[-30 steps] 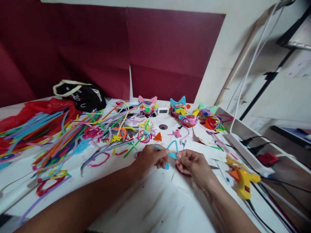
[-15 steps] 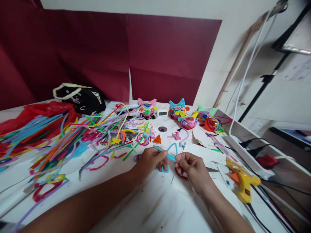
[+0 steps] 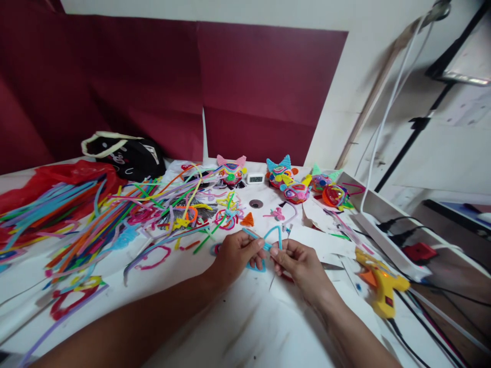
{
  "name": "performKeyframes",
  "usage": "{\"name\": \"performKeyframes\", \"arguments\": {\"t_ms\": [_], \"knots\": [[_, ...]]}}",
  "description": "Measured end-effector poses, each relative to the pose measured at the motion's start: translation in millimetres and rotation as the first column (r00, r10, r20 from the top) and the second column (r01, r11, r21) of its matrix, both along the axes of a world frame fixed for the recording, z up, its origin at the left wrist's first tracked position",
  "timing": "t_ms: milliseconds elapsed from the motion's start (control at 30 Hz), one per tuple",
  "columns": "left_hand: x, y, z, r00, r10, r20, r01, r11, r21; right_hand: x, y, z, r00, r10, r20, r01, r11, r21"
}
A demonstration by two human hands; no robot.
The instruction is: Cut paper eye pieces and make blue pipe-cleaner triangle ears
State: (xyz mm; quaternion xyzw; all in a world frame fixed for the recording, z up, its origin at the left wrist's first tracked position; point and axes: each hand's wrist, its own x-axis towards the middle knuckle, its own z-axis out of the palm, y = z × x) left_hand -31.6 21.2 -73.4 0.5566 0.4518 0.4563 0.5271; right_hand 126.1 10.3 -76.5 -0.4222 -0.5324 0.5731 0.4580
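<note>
Low over the white table, my left hand (image 3: 238, 254) pinches a light blue pipe cleaner. My right hand (image 3: 295, 259) grips the same light blue pipe cleaner (image 3: 275, 230) a little to the right, and a bent triangular loop of it stands up between the hands. Another light blue bent piece (image 3: 258, 267) shows below my left fingers. An orange fuzzy triangle (image 3: 247, 220) lies just beyond my left hand. Part of a red item (image 3: 286, 277) shows under my right hand.
Many coloured pipe cleaners (image 3: 95, 214) spread over the left side, by a red plastic bag (image 3: 82, 171) and black bag (image 3: 132, 158). Decorated cat-like heads (image 3: 295, 190) and a small clock (image 3: 255, 178) stand behind. Scissors (image 3: 332, 266), a yellow glue gun (image 3: 383, 289) and a power strip (image 3: 391, 245) are right.
My right hand has shifted slightly left, closer to my left hand, along the light blue pipe cleaner. More of the scissors shows beside it.
</note>
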Motion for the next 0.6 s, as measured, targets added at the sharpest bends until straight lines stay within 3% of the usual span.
{"name": "performKeyframes", "arguments": {"t_ms": [300,600], "knots": [[4,-8,5.4,1.000,0.000,0.014,0.000,1.000,0.028,3,-2,-1.9,0.997,-0.029,0.072,0.028,0.999,0.026],[1,-6,-6.2,0.999,-0.048,-0.008,0.049,0.994,0.100,-3,-1,1.0,0.997,0.034,-0.066,-0.028,0.996,0.089]]}}
